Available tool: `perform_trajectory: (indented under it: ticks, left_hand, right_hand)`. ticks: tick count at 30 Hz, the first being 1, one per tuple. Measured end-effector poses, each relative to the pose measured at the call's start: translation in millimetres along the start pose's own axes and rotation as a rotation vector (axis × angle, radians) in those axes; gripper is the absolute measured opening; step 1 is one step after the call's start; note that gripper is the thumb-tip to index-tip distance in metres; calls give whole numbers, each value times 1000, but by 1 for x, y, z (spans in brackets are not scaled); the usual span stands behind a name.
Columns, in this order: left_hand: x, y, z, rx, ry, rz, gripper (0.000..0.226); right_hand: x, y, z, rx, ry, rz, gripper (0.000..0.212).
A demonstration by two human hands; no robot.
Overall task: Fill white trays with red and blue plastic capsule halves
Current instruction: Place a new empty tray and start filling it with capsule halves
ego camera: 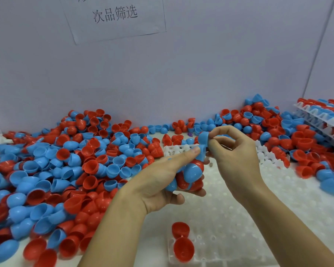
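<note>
while our left hand (162, 182) cups a clutch of red and blue halves, our right hand (233, 151) pinches a blue half (203, 137) off the top; we should seat it squarely in the white tray (239, 218) below. loose halves (66, 170) crowd the table under a pale wall (201, 74).
</note>
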State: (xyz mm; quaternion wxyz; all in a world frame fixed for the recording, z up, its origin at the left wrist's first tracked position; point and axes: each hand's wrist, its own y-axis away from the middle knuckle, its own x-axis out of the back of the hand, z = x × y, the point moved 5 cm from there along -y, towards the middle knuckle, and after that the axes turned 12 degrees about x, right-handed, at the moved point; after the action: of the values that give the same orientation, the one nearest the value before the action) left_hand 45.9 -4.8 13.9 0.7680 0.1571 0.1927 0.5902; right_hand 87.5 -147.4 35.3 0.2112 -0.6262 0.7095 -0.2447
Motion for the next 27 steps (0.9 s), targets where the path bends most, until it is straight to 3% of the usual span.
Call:
perform_trajectory:
  ticks: [3, 8, 11, 17, 23, 27]
  left_hand:
    - [3, -1, 3, -32, 63, 33, 68]
    - [10, -1, 5, -77, 125, 99, 64]
    - [8, 0, 5, -74, 85, 69, 56]
    - [6, -1, 2, -38, 10, 29, 61]
    - [6, 0, 2, -28, 8, 2, 60]
    - [20, 0, 5, -42, 132, 149, 40]
  right_hand:
    - [-1, -2, 0, -29, -57, -53, 19]
    - [-7, 2, -3, -62, -92, -316, 17]
    - [-3, 1, -6, -29, -67, -306, 16]
    - [-2, 0, -8, 22, 52, -413, 24]
    - [0, -1, -7, 33, 81, -345, 19]
    - [12, -7, -15, 51, 158, -313, 9]
